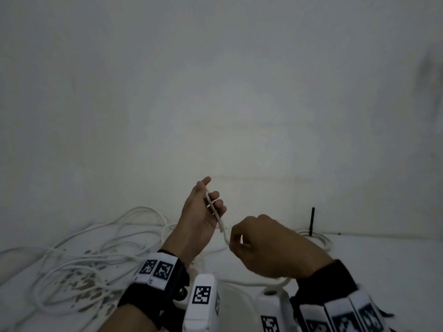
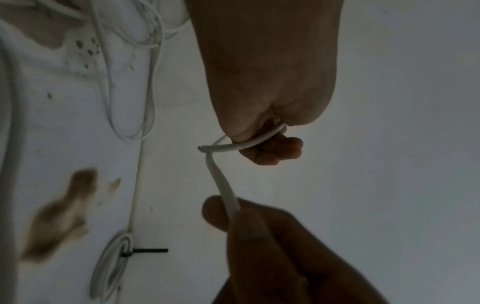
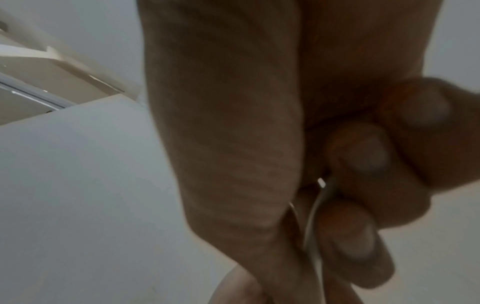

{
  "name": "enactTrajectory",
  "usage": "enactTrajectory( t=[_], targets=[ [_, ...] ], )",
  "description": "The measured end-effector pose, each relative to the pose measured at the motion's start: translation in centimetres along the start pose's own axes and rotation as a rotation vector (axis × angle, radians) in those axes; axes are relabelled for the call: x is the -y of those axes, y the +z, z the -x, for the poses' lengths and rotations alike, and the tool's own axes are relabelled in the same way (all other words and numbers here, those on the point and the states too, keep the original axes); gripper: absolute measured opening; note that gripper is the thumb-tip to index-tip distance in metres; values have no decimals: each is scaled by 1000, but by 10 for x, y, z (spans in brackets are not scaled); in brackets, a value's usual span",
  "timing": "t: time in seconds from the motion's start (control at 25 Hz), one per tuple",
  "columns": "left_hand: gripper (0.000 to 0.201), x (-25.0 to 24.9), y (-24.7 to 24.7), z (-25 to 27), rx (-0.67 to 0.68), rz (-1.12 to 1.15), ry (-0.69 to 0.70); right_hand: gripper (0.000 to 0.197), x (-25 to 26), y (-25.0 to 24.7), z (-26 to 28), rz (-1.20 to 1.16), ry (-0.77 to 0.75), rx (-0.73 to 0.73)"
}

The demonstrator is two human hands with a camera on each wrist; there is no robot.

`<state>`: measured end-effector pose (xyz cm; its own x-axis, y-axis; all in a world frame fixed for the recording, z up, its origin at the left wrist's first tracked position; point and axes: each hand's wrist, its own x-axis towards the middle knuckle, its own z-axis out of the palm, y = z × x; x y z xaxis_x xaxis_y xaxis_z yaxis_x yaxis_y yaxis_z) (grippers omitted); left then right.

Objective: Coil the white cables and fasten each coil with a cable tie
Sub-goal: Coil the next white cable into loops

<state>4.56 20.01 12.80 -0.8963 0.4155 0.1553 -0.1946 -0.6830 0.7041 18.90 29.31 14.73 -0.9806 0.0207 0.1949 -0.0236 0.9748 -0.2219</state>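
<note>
My left hand (image 1: 212, 203) is raised palm-up above the table, its fingers curled over the end of a white cable (image 1: 221, 225) that lies across the palm. In the left wrist view the cable (image 2: 246, 145) bends out from under those fingers (image 2: 275, 152). Just to the right, my right hand (image 1: 236, 240) pinches the same cable a short way down its length, also seen as the right hand (image 2: 233, 214). The right wrist view shows its fingers (image 3: 363, 160) curled round the thin white cable (image 3: 313, 211). The rest of the cable runs down under my right wrist.
A tangle of loose white cables (image 1: 96, 250) covers the left of the white, stained table (image 1: 383, 255). A coiled cable (image 2: 114, 263) bound by a black cable tie (image 1: 312, 221) lies at the back right. A plain wall (image 1: 215, 92) stands close behind.
</note>
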Motion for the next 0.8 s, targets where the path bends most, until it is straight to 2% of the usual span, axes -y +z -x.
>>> enactTrajectory(
  t=[0.16, 0.24, 0.32, 0.4, 0.48, 0.52, 0.6, 0.68, 0.76, 0.8],
  targets=[
    [33, 19, -1, -8, -35, 263, -28, 23, -22, -5, 1, 47, 59, 28],
    [30, 28, 0, -6, -52, 247, -7, 23, -19, -3, 1, 33, 24, 93],
    [26, 38, -1, 0, -5, 110, -24, 22, -11, -2, 0, -6, -37, 96],
    [26, 42, -2, 9, 89, -252, -76, 19, -10, -4, -2, -24, -54, -5],
    [36, 36, -3, 20, 234, -667, -108, 19, -17, -8, -5, -27, -16, -160],
    [40, 32, -2, 23, 292, -780, -122, 20, -21, -9, -7, -34, 7, -232],
    [35, 24, 2, 26, 328, -814, -151, 23, -27, -8, -9, -86, 56, -367],
    [32, 21, 6, 27, 312, -820, -108, 34, -29, -4, -13, -214, 119, -513],
    [42, 22, 7, 29, 271, -845, -89, 42, -30, 1, -17, -412, 164, -616],
    [46, 22, 7, 30, 256, -840, -95, 43, -31, 2, -19, -560, 170, -605]
  ],
)
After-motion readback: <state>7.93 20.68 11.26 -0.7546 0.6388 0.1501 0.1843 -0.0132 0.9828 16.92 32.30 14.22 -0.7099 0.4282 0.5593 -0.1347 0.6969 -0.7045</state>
